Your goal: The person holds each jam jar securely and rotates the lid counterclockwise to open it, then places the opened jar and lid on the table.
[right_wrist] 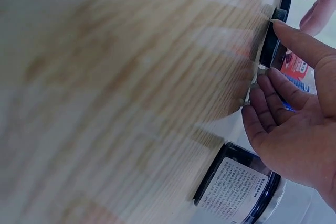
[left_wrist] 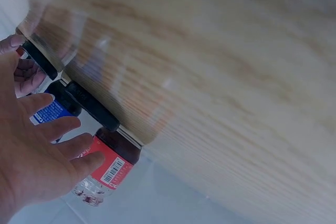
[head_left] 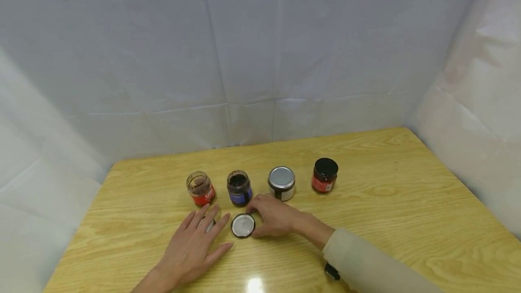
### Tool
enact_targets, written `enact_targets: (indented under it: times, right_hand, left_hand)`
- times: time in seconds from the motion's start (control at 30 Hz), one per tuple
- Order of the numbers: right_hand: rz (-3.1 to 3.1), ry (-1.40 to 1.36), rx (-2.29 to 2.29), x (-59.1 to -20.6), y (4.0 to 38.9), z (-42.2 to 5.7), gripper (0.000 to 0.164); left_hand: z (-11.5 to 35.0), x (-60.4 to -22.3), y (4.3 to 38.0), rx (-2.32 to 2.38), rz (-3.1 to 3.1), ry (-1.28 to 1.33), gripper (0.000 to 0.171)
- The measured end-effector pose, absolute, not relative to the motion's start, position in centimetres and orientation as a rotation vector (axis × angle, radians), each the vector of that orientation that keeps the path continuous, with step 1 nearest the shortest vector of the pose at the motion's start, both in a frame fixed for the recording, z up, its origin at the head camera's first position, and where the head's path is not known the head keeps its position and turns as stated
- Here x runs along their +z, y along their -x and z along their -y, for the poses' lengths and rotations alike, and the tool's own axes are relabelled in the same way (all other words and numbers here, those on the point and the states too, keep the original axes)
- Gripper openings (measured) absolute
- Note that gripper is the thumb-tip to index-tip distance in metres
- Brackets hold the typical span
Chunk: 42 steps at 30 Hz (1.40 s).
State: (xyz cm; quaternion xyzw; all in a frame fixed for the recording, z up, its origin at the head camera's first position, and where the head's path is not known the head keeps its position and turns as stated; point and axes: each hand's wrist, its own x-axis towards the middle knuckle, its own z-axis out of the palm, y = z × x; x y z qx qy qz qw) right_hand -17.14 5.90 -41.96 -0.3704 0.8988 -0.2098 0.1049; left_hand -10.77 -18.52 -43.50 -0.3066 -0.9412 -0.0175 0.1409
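Note:
My right hand pinches the rim of an upturned jar lid, white inside with a black edge; the lid lies on the table in front of the open blue-label jar. In the right wrist view thumb and fingertips stand at the black lid. My left hand is spread, fingers straight, over a second lid that it mostly hides. That black lid lies flat in the left wrist view, below the open red-label jar, which has dark residue inside.
A jar with a silver lid stands right of the blue-label one, behind my right hand. Farther right is a red-label jar with a black lid. The wooden table meets white sheeting at its back. A small black object shows beside my right sleeve.

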Motion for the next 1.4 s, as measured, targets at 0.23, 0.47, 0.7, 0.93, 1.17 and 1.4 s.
enact_targets:
  times: [0.23, 0.47, 0.7, 0.93, 1.17, 1.4]
  right_hand:
    - [-2.619, 1.110, -0.644, -42.0, 17.1, -6.4, 0.052]
    - [-2.580, 1.083, -0.720, -41.6, 16.9, -7.1, 0.054]
    - [-2.583, 1.069, -0.764, -40.4, 16.3, -7.8, 0.049]
    - [-2.622, 1.192, -0.770, -38.0, 15.4, -9.4, 0.049]
    - [-2.854, 1.401, -0.488, -37.0, 14.9, -11.5, 0.058]
    - [-3.013, 1.471, -0.265, -36.6, 14.9, -13.0, 0.060]
  left_hand:
    - [18.5, -43.5, 10.7, -0.038, 2.742, 0.879, 0.061]
    - [18.5, -43.3, 10.5, -0.046, 2.711, 0.888, 0.060]
    - [18.2, -42.7, 10.2, -0.040, 2.723, 0.875, 0.061]
    - [17.7, -42.1, 10.1, -0.078, 2.656, 0.873, 0.060]
    - [17.1, -41.1, 10.0, -0.126, 2.551, 0.897, 0.062]
    - [16.3, -39.9, 10.0, -0.131, 2.530, 0.907, 0.062]
